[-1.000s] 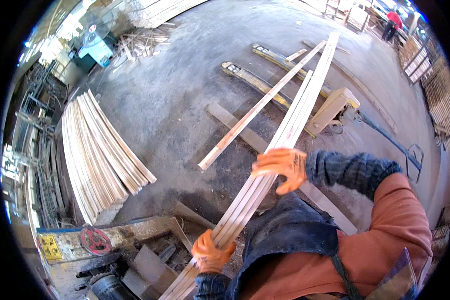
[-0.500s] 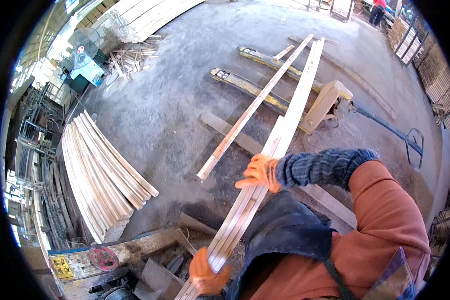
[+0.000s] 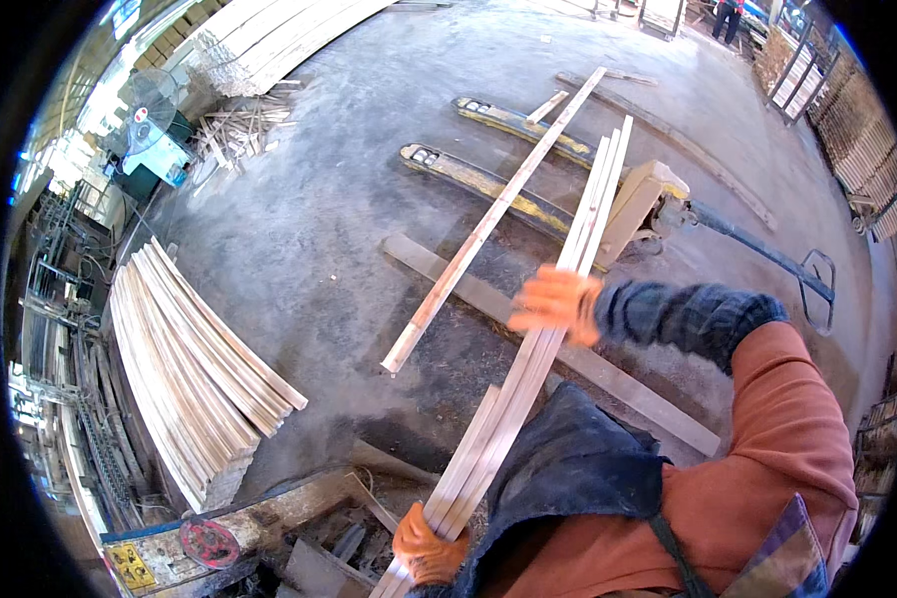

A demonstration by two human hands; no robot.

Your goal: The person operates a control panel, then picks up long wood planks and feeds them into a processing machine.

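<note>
A bundle of long, pale wooden strips point(image 3: 518, 399) runs slantwise from the lower edge up to the right, beside my dark apron. My left hand point(image 3: 431, 543), in an orange glove, is closed round its lower part. Farther up, my right hand point(image 3: 556, 302), gloved in orange too, lies over the strips with its fingers across them; motion smears it. One strip in the bundle ends lower than the others, between my hands. To the left of the bundle, a single loose strip point(image 3: 488, 221) lies across the pallet jack's forks.
The yellow pallet jack point(image 3: 640, 214) stands ahead, its handle pointing right. A stack of strips point(image 3: 184, 364) is at left. Machinery with a red handwheel point(image 3: 209, 543) sits at lower left. A flat board point(image 3: 558, 349) lies on the floor. A fan point(image 3: 149, 110) stands far left; a person point(image 3: 728, 20) is far off.
My right hand has moved up and to the right along the bundle. One strip's end has slid down toward my left hand, and the bundle's far end sits lower.
</note>
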